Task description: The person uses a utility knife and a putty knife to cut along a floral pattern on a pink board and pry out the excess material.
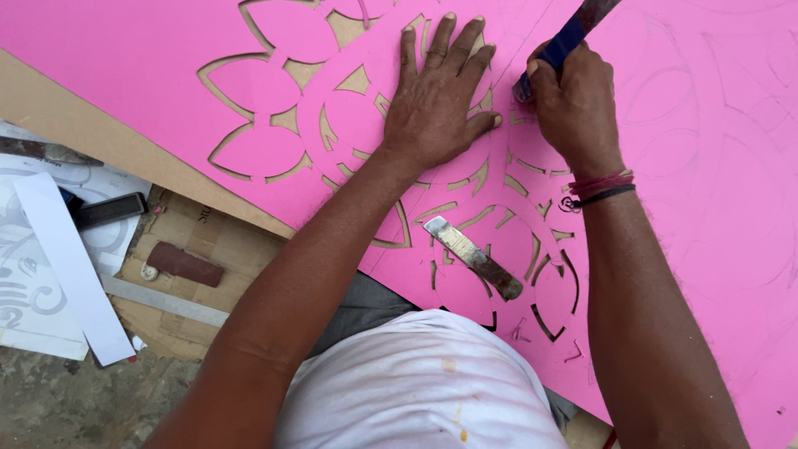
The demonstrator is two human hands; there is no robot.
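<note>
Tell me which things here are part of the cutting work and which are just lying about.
In use:
- large pink sheet with petal cutouts
- left hand pressed flat on it
- right hand gripping a blue-handled cutting tool

Lying about:
- flat metal blade on the sheet
- steel ruler
- brown block
- white paper strip

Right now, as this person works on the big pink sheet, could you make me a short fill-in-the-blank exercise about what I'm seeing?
1. The left hand lies flat, fingers spread, on the ____ sheet.
2. The right hand grips a cutting tool whose handle is wrapped in ____.
3. A spare blade lies loose on the sheet between the person's two ____.
4. Off the sheet, a metal ____ lies on the brown cardboard.

Missing words: pink; blue; forearms; ruler
</note>
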